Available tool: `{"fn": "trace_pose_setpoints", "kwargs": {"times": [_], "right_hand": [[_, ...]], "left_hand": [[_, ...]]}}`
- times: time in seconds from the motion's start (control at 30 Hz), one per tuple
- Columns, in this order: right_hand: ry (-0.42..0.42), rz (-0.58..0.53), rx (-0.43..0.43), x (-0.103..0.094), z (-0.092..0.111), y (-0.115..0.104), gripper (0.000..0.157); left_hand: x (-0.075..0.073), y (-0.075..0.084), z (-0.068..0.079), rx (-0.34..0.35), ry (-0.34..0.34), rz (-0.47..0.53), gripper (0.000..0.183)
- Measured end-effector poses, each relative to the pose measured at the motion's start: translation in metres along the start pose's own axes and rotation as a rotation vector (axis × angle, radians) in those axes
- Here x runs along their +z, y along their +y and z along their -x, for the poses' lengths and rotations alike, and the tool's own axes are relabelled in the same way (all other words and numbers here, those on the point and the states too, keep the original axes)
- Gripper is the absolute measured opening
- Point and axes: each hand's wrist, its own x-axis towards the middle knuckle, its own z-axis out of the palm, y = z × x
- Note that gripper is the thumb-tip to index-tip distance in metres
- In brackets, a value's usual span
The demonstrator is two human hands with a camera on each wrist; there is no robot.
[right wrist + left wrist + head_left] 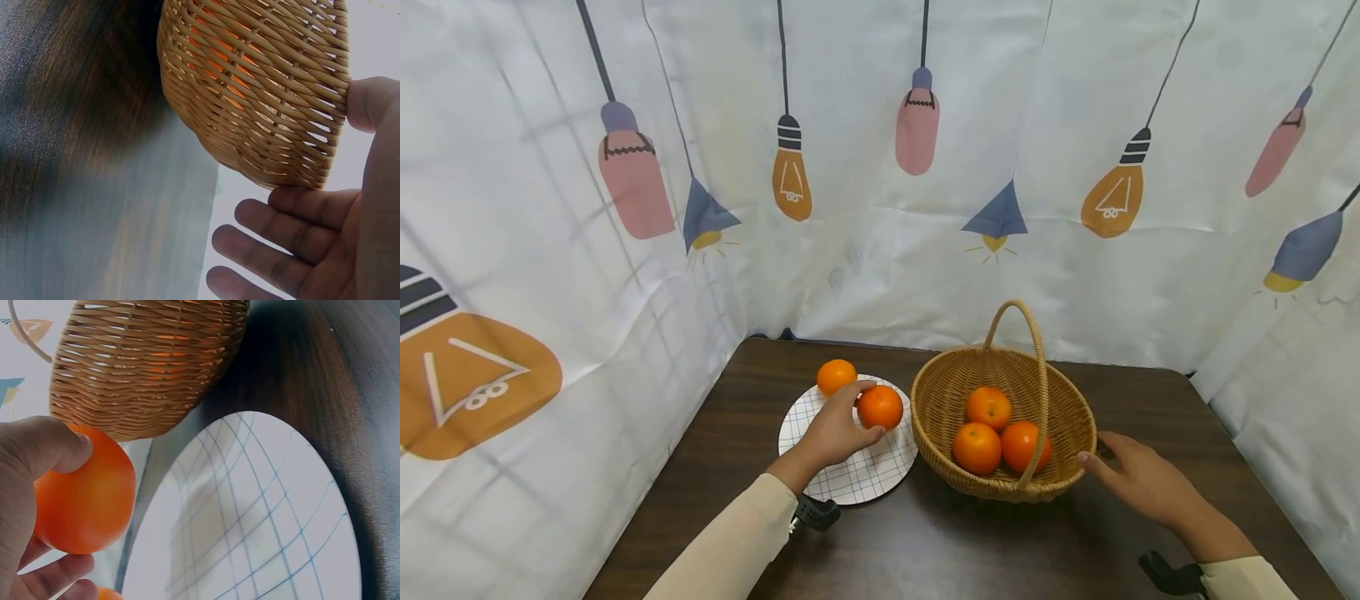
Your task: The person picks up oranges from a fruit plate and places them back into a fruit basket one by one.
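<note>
My left hand (833,429) grips an orange (882,407) between thumb and fingers, above a round white plate (871,477) with a blue grid pattern. In the left wrist view the thumb presses on the orange's upper side, and a gap shows between fruit and plate. Another orange (836,377) lies at the plate's far left edge. To the right stands a wicker basket (936,404) with a tall handle, holding three oranges (988,407). My right hand (1150,483) is at the basket's right side, thumb and index fingertip at its rim, the other fingers extended.
Plate and basket stand side by side on a dark brown wooden table (887,550). A white curtain (865,275) printed with hanging lamps encloses the table at the back and both sides. The basket's handle (1042,367) arches above its rim.
</note>
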Motion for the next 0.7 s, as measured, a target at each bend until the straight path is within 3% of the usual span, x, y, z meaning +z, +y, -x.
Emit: {"fn": "trace_pose_setpoints", "kwargs": {"times": [0.7], "right_hand": [[0.003, -0.025, -0.014, 0.001, -0.002, 0.004, 0.076]], "left_hand": [[-0.014, 0.013, -0.003, 0.002, 0.005, 0.010, 0.075]]}}
